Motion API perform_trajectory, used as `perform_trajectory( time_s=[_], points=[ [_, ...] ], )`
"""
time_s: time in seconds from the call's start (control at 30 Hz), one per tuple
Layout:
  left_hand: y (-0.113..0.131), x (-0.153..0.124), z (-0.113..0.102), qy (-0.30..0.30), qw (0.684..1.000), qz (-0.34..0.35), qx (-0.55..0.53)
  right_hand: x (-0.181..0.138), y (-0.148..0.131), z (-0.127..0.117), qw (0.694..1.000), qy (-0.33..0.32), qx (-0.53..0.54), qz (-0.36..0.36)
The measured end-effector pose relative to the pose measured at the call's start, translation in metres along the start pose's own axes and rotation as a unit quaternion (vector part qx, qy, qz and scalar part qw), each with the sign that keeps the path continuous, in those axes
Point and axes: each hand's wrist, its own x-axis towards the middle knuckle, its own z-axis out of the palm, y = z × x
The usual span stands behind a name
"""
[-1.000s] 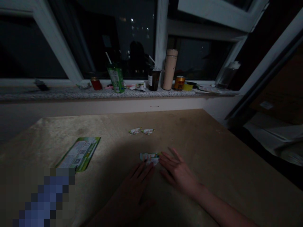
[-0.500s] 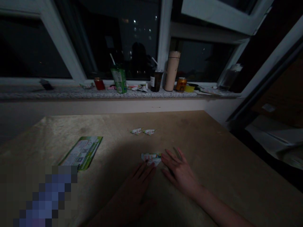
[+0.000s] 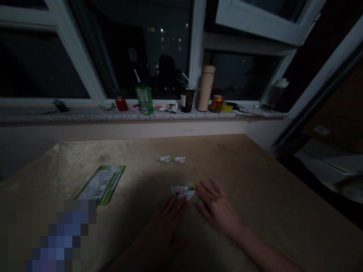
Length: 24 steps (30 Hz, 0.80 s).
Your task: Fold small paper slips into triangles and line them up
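Note:
A small triangular piece of printed wrapper (image 3: 183, 190) lies flat on the tabletop (image 3: 244, 158), point toward me. Over its near left side rest the fingertips of my left hand (image 3: 164, 223), fingers stretched out, in deep shadow. My right hand (image 3: 217, 206) lies with fingers spread at the wrapper's right corner; its fingertips touch or nearly touch that corner. Farther back, two smaller folded wrapper pieces, a left one (image 3: 165, 159) and a right one (image 3: 179, 160), sit side by side.
On the left lies a green and white printed packet (image 3: 103, 185), beside a pixelated blue area. Along the windowsill (image 3: 164, 117) stand a green cup with a straw (image 3: 145, 100), a dark cup (image 3: 187, 100), a beige flask (image 3: 206, 88), an orange can (image 3: 217, 104) and a red jar (image 3: 121, 104).
The whole view has shifted slightly, so things appear a little lower and farther right. Both hands keep their places by the wrapper.

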Motion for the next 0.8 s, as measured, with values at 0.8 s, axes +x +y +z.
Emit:
perform_trajectory(
  time_s=[0.8],
  points=[
    [-0.001,0.0,0.005,0.013,1.0,0.009,0.0,0.038,0.007,0.024,0.998,0.028,0.056,-0.006]
  ],
)
